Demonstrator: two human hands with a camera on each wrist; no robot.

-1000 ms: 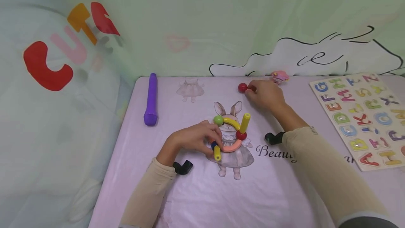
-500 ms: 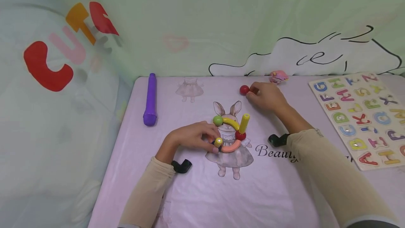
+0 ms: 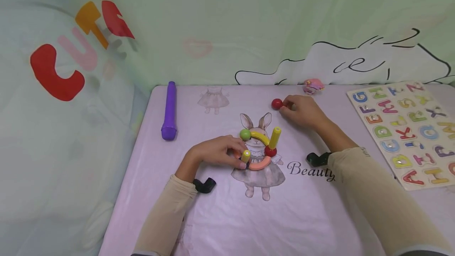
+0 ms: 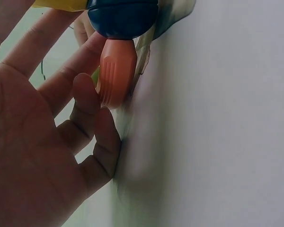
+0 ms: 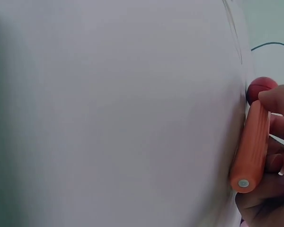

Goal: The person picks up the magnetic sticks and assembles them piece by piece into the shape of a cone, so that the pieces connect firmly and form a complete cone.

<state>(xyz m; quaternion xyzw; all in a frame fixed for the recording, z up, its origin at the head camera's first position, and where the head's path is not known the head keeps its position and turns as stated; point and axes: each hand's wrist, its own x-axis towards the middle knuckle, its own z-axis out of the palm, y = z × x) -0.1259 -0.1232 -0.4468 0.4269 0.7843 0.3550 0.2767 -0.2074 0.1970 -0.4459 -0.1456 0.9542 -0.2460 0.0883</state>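
On the printed rabbit sits a ring of magnetic sticks and balls: a green ball (image 3: 245, 134), a curved yellow stick (image 3: 260, 136), a red ball (image 3: 271, 151) bearing an upright yellow stick (image 3: 275, 137), and a curved salmon stick (image 3: 260, 165). My left hand (image 3: 221, 151) pinches the ring's dark blue ball (image 4: 123, 18), from which a short yellow stick (image 3: 246, 155) rises; an orange stick (image 4: 116, 71) joins the ball near the fingers. Farther back, my right hand (image 3: 302, 110) grips a straight orange magnetic stick (image 5: 252, 146) with a second red ball (image 5: 261, 89) at its far end.
A purple toy microphone (image 3: 170, 112) lies at the table's left. An alphabet puzzle board (image 3: 401, 129) lies at the right. A small pink toy (image 3: 313, 86) rests against the back curtain (image 3: 220, 19). Black wrist mounts (image 3: 205, 185) show beside both sleeves.
The short yellow stick by my left hand has swung from pointing toward me to standing up. My right hand has moved slightly right and nearer, bringing its red ball along.
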